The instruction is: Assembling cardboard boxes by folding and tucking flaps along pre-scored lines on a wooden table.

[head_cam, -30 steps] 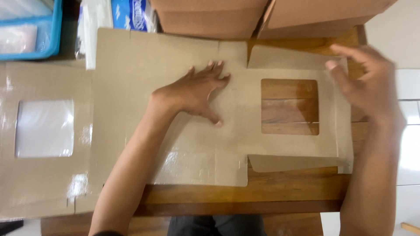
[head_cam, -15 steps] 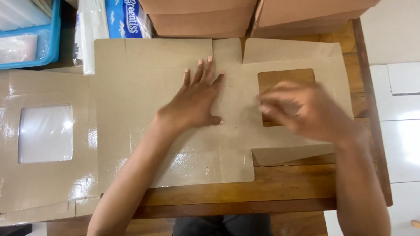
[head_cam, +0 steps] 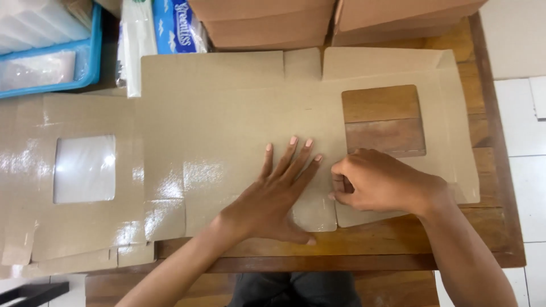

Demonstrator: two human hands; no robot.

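Head view looked straight down on a wooden tabletop (head_cam: 398, 239), whose near edge ran just under both forearms. Nearest that edge, the left hand (head_cam: 273, 199) lay flat with fingers spread, palm pressing on a flat brown cardboard box blank (head_cam: 227, 113), gripping nothing. Just beside it toward the right edge, the right hand (head_cam: 381, 185) was curled, its fingertips pinching at a small near flap (head_cam: 310, 213) of the blank; whether it had a full hold of the flap could not be told. A bare strip of wood showed between the blank's near edge and the tabletop's near edge, and another narrow strip along the right edge. A square window cutout (head_cam: 384, 120) in the blank, beyond the right hand, showed the wood through it. A second box blank (head_cam: 34, 227) with a clear film window (head_cam: 84, 169) overhung the left edge, its right margin tucked against the first blank. At the far left corner sat a blue tray (head_cam: 94, 51) and a plastic-wrapped pack (head_cam: 136, 45). Closed cardboard boxes (head_cam: 267, 23) lined the far edge, touching the blank's far flaps, leaving no room there.
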